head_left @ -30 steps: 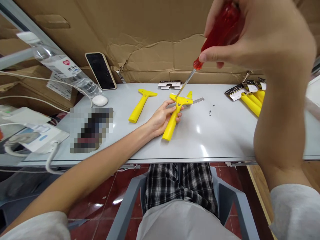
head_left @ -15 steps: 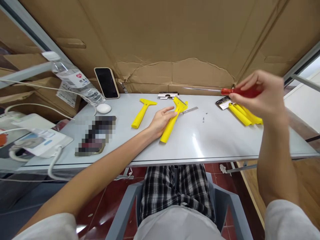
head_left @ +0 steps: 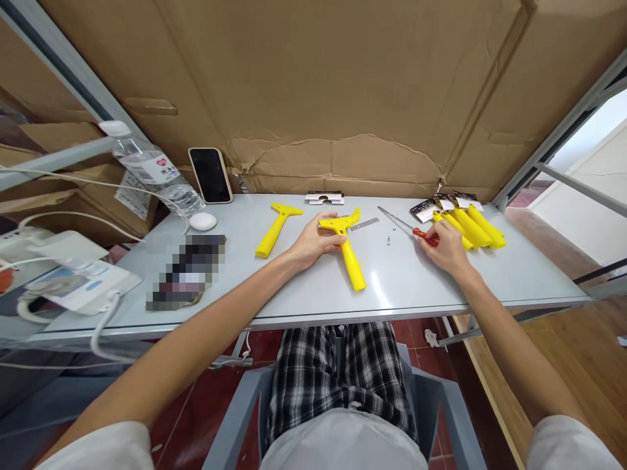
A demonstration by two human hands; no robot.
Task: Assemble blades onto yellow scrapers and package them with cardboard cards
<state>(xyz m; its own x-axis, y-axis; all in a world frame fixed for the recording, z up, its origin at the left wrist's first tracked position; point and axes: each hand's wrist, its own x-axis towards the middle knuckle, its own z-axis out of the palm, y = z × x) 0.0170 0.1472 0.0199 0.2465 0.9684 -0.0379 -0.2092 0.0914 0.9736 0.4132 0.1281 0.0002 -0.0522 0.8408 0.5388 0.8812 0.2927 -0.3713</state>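
My left hand (head_left: pixel 316 243) is closed on a yellow scraper (head_left: pixel 349 251) near its head, with the handle slanting toward the table's front edge. A thin metal blade (head_left: pixel 366 224) lies just right of the scraper head. My right hand (head_left: pixel 447 247) grips the red handle of a screwdriver (head_left: pixel 399 222) low over the table, its shaft aimed to the far left. Several tiny screws (head_left: pixel 388 241) lie between the two hands. Left of my left hand, a second yellow scraper (head_left: pixel 274 232) rests on the tabletop. Several more yellow scrapers (head_left: pixel 473 226) with black-and-white cards sit behind my right hand.
On the left are a leaning water bottle (head_left: pixel 157 170), an upright phone (head_left: pixel 210 176), a white oval object (head_left: pixel 202 221) and a power strip (head_left: pixel 88 281) with cables. A black-and-white card (head_left: pixel 324 197) lies at the back. Cardboard (head_left: pixel 343 85) walls the rear.
My right hand has come down and left with the screwdriver, from raised to near the tabletop. The scraper in my left hand has been turned, its handle now slanting right.
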